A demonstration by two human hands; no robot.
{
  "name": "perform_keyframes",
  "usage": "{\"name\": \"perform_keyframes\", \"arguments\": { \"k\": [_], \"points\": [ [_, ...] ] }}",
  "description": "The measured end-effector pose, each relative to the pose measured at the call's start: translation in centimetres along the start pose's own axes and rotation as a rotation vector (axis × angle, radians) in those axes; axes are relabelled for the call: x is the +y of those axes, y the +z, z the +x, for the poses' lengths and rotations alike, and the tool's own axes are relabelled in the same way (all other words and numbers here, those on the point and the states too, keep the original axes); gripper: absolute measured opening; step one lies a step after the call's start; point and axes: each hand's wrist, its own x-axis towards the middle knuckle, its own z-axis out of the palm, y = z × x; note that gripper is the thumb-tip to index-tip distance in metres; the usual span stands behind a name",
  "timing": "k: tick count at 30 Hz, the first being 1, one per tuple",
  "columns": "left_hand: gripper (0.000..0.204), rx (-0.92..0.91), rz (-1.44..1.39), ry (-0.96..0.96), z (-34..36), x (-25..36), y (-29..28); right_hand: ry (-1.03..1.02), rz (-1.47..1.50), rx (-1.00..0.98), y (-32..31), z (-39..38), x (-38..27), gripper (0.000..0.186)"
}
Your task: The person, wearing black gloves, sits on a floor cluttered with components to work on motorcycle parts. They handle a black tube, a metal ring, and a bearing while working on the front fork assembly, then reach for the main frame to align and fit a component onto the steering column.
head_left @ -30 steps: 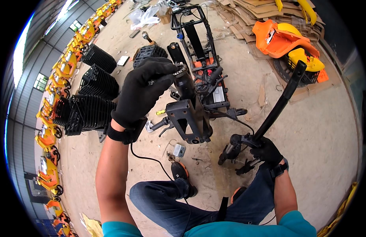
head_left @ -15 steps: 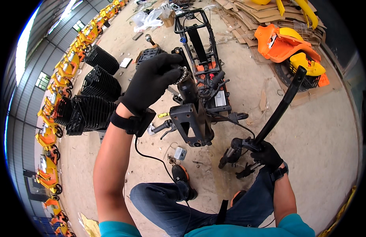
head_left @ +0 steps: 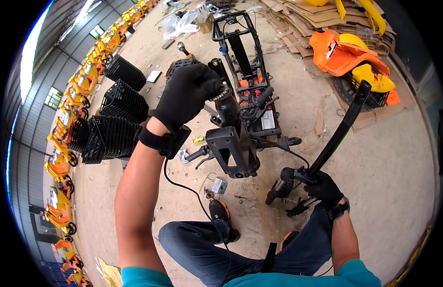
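Vs earlier, L hand (head_left: 188,95) has rolled over a bit, fingers narrow & curled at L edge of ball-bearing ring (head_left: 223,93), now at top of head tube (head_left: 228,113); can't tell if they're pinching it. R hand (head_left: 325,189) same as before, closed round fork (head_left: 340,126), tube pointing far R. Cable (head_left: 183,185) hangs near side. Scooter frame (head_left: 239,53) far side; blk crates (head_left: 117,136) L; orange body panel (head_left: 337,56) & cardboard (head_left: 298,20) far R
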Motion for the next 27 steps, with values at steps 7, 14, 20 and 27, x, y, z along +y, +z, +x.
{"name": "perform_keyframes", "arguments": {
  "k": [7,14,20,27],
  "points": [
    [0.015,0.012,-0.030,-0.046,0.3,-0.5,0.5,-0.001,0.032,0.003,0.3,-0.1,-0.7,0.046],
    [0.008,0.053,-0.052,0.089,0.2,-0.3,0.8,-0.010,0.021,0.014,0.2,0.0,-0.6,0.046],
    [0.011,0.025,0.019,0.066,-0.5,0.2,0.2,-0.002,0.037,0.015,0.1,0.2,0.1,0.045],
    [0.014,-0.092,-0.081,-0.078,-0.2,0.1,-1.2,0.026,0.056,0.005,0.2,0.1,-0.3,0.047]
  ]
}}
